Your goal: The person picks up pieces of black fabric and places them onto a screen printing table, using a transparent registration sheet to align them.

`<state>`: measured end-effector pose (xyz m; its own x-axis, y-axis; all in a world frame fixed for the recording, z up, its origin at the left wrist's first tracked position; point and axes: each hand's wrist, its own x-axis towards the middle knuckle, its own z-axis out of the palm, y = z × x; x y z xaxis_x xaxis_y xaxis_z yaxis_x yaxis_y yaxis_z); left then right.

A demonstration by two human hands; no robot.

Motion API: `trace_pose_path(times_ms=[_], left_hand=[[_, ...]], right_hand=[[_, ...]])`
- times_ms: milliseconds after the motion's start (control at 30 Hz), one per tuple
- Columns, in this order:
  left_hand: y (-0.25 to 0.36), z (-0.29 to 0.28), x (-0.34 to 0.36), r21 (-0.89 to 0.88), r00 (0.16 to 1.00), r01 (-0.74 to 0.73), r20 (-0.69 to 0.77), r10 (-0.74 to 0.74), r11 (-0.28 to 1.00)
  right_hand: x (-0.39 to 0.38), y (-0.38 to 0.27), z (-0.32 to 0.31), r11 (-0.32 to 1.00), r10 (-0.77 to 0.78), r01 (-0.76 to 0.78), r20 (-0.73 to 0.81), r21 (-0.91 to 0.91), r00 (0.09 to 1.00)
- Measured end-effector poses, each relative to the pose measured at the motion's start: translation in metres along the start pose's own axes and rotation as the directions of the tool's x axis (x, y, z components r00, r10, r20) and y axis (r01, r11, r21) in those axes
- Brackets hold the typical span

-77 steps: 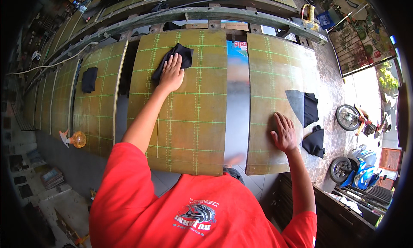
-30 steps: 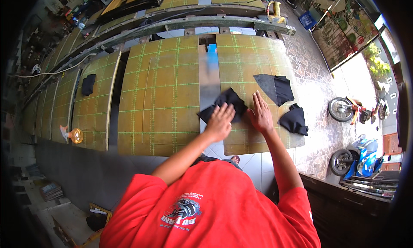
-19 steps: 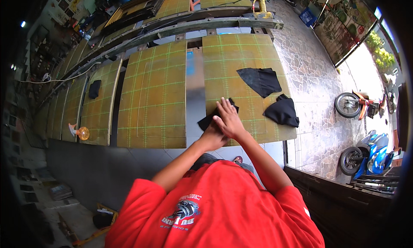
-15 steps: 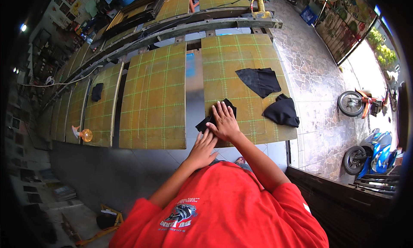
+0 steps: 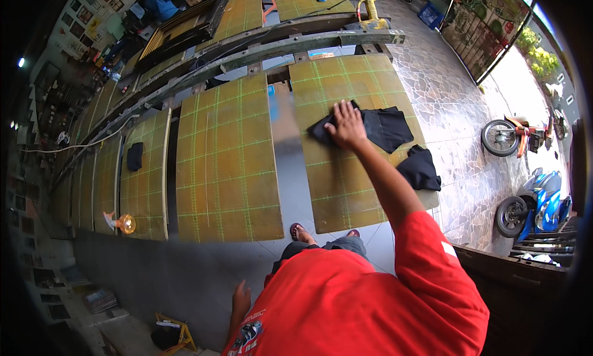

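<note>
Black cloth (image 5: pixel 319 131) lies on the rightmost panel of the green-gridded counter (image 5: pixel 343 198), directly beneath the person's right hand (image 5: pixel 347 126). That hand rests flat on it, fingers (image 5: pixel 346 113) extended and slightly apart, thumb angled out to the left; nothing is pinched. As far as it shows, the cloth's long axis slants from a tip left of the thumb toward a corner beyond the fingers. Just right of the palm is a second dark piece (image 5: pixel 390 129); whether the two overlap or merely touch, one cannot tell. A third piece (image 5: pixel 420 169) sits closer to the person, at the panel's right edge. The right hand is clearly the nearer; the left hand (image 5: pixel 241 297) hangs low beside the body, well apart from the cloth, and its grip cannot be told.
</note>
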<state>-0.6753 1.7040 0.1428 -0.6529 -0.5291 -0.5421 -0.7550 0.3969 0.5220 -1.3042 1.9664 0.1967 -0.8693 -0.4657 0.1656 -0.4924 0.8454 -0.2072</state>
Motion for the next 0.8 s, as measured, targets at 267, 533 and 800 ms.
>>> trace_pose_path(times_ms=[267,533,800], left_hand=[[-0.067,-0.007,-0.022,0.059,0.860,0.436,0.269,-0.435,0.898],[-0.047,-0.028,-0.001,0.123,0.832,0.428,0.333,-0.443,0.895],[0.055,-0.062,-0.006,0.123,0.930,0.249,0.247,-0.273,0.961]], right_hand=[[0.082,0.030,0.010,0.956,0.284,-0.289,-0.086,-0.053,0.955],[-0.067,-0.090,-0.002,0.983,-0.179,0.174,0.104,0.055,0.978],[-0.040,0.011,-0.012,0.988,0.151,-0.153,-0.124,-0.014,0.981]])
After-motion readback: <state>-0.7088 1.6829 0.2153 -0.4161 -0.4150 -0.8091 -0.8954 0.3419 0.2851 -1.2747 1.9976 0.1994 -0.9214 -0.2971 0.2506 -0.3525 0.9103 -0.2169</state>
